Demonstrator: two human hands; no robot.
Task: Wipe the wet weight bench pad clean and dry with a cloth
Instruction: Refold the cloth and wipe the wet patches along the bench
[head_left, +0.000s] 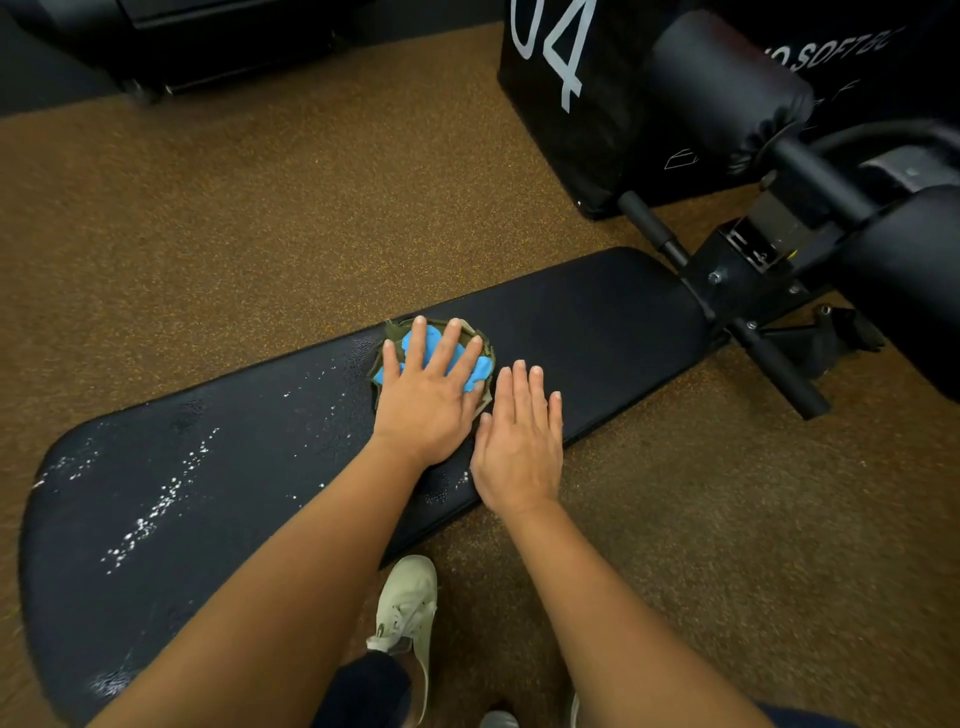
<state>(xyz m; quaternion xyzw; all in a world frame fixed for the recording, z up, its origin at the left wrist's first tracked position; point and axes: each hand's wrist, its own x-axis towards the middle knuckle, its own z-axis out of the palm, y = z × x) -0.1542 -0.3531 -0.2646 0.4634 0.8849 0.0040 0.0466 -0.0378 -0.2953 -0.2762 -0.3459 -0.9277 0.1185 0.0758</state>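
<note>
Cloth: mid-pad, flattened beneath left hand, fingers spread straight, not clenched.
Right hand: flat on bench pad, grasping nothing.
Droplets: left end, unwiped.
Technique: firm overlapping strokes toward droplets; refold to dry face.

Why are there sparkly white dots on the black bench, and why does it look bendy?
In the head view, the dots are light glinting off water drops on the bench pad, mostly left of the cloth. Also in the head view, the pad's bend is wide-angle lens distortion, and the foam roller at top right looks soft.
</note>
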